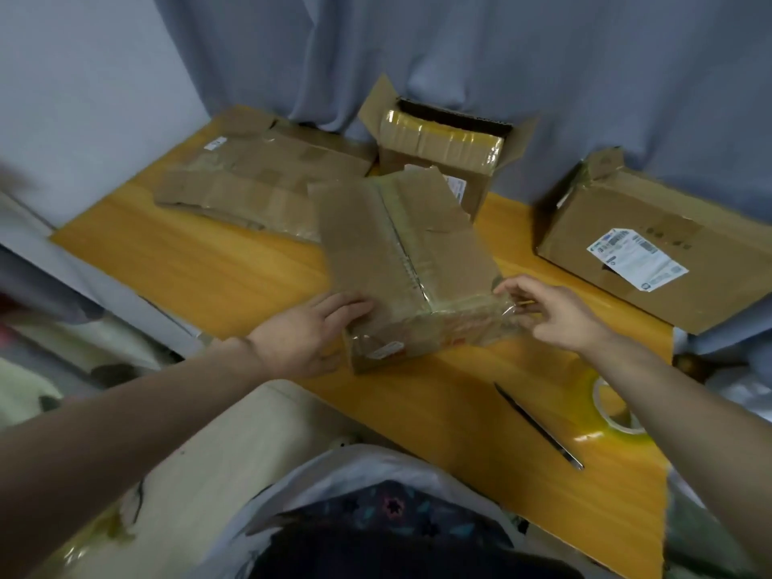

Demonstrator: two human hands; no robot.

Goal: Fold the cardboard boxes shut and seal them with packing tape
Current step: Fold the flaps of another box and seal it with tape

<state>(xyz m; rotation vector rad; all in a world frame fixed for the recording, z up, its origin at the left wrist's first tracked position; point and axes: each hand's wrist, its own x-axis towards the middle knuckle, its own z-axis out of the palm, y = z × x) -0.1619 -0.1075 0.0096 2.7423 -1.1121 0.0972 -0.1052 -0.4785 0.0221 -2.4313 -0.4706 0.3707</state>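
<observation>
**Cardboard box braced on the left, tape end pinched on the right**

Cardboard is what I'm watching: the box being worked on [409,261] sits in the middle of the yellow wooden table [209,265], close to the person's body, with its top flaps folded together and a glossy seam running down the centre. The left hand [309,332] lies flat, fingers straight across the near left corner. I take it as a brace, so the box cannot slide while the other side is pulled. The right hand [555,311] has thumb and fingertips closed on a strip of clear tape [507,305] at the near right corner, apparently drawing it taut round the edge before pressing it down.

The far flap ends look ragged and slightly lifted, so I judge the sealing unfinished there.

The tape roll [614,411] rests near the right forearm and a slim dark blade [539,424] just beside it, both within easy reach for the next cut. Further back wait a flattened box [250,181], an open box [443,152], and, to the right, a labelled box [651,244].
</observation>
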